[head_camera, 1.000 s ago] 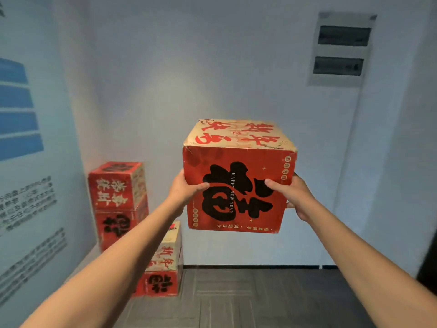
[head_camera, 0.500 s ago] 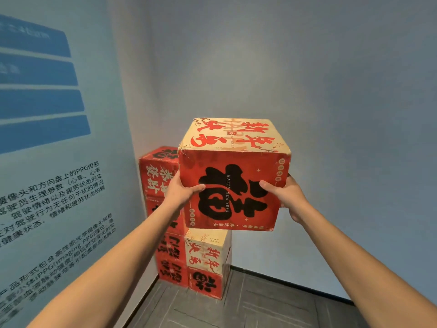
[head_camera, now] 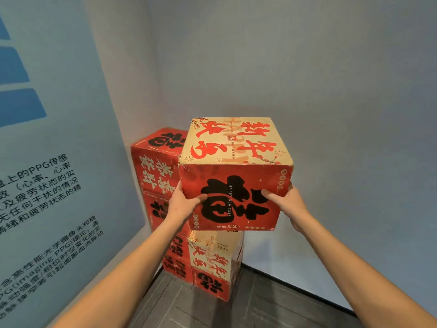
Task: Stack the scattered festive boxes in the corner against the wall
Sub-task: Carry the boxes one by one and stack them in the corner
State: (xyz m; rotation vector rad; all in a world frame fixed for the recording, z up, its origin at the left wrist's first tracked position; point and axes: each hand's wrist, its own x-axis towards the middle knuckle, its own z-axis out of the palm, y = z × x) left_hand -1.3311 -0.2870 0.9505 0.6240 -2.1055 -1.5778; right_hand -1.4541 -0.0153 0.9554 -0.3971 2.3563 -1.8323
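Head view: over the last second we have stepped in toward the corner, so the stacked boxes [head_camera: 163, 176] that stood low and well to the left now rise just behind and below the carried box [head_camera: 234, 174]. We judge we are near enough to set it down, probably on the shorter stack [head_camera: 212, 259]. Our left hand [head_camera: 182, 204] and right hand [head_camera: 287, 204] clamp the box's two sides, thumbs curled onto its red front. The printed blue panel [head_camera: 47, 185] fills the left wall, the grey floor [head_camera: 236, 311] runs to the corner, and the plain wall [head_camera: 307, 79] closes the right.
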